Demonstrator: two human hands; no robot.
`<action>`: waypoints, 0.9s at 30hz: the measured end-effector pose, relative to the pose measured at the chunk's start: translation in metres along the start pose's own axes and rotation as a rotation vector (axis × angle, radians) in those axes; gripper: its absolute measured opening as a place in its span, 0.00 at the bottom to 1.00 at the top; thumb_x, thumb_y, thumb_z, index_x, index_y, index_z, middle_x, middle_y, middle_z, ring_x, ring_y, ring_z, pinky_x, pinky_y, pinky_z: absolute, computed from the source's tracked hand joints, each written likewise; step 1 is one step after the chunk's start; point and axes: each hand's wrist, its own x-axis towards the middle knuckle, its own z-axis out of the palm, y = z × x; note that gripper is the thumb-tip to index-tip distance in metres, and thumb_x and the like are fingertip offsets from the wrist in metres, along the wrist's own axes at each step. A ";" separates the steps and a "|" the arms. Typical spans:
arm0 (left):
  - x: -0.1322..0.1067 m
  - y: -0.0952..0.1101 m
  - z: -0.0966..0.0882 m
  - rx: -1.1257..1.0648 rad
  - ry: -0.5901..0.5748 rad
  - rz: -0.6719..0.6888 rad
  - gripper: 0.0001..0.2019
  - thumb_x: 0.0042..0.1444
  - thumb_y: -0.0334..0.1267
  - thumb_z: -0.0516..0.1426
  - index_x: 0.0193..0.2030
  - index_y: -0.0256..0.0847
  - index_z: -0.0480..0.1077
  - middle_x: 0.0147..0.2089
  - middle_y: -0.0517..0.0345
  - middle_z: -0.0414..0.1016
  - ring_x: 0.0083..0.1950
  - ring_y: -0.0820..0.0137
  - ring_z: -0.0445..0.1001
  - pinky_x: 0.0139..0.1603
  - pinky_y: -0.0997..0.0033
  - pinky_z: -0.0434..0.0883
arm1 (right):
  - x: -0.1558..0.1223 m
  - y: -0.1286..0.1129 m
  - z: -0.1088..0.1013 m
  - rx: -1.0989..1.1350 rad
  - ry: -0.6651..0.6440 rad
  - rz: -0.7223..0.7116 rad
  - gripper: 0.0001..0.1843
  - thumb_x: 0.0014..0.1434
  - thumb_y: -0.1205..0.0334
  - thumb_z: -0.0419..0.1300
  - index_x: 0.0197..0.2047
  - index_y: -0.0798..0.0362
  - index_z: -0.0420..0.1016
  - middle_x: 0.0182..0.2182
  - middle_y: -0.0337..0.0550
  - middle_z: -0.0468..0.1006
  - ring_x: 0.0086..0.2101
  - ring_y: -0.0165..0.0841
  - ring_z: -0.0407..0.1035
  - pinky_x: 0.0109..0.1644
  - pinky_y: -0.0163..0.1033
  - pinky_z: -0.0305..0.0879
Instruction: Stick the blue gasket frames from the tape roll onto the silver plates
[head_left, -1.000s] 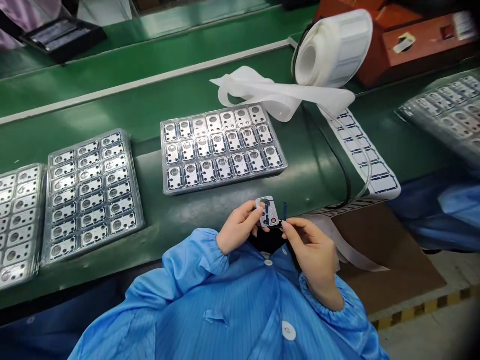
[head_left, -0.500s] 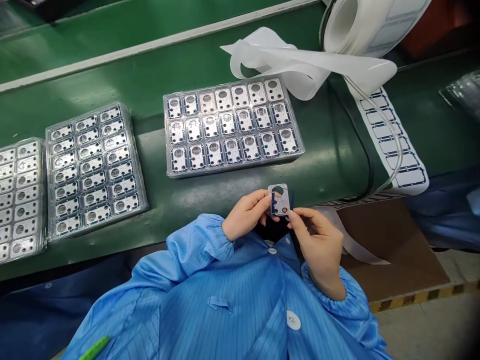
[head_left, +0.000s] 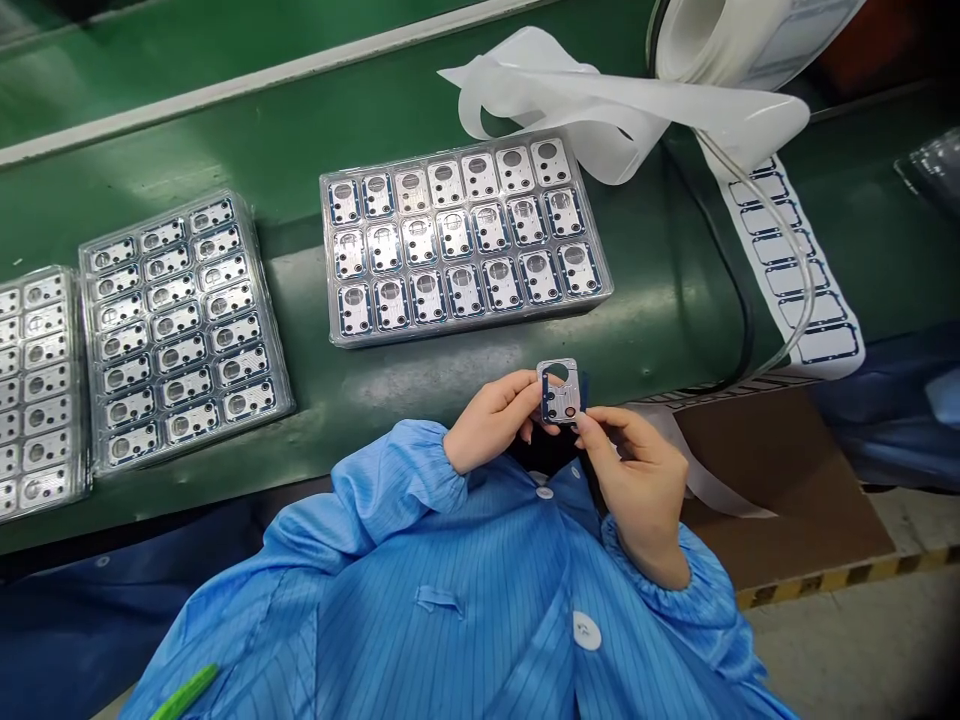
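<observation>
My left hand (head_left: 495,415) is closed on the left edge of a small silver metal plate (head_left: 564,390). The plate has a large round hole near its top and smaller holes lower down, and it is tilted up in front of my chest. At its lower right corner, the thumb and forefinger of my right hand (head_left: 637,470) pinch a thin dark blue adhesive frame (head_left: 585,390). Part of that frame stands out past the plate's right side; blue also shows along the left edge. The fingertips hide how much of it touches the metal.
A clear plastic tray (head_left: 480,328) of similar plates lies ahead on the green bench (head_left: 420,385). More filled trays (head_left: 281,395) lie at left. At right are a roll of white liner (head_left: 682,50), a blue-frame label strip (head_left: 806,290), a cable (head_left: 739,290) and a cardboard box (head_left: 787,500).
My view has shifted slightly, so the trays and liner appear a little displaced. Both hands keep nearly the same hold on the plate and the blue frame.
</observation>
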 end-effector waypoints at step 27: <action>0.000 0.002 0.001 0.007 0.005 -0.016 0.23 0.65 0.52 0.52 0.54 0.33 0.71 0.33 0.54 0.76 0.31 0.75 0.75 0.26 0.80 0.69 | 0.001 -0.009 0.004 -0.305 0.116 -0.414 0.03 0.63 0.66 0.61 0.39 0.49 0.77 0.32 0.40 0.83 0.33 0.34 0.78 0.39 0.40 0.74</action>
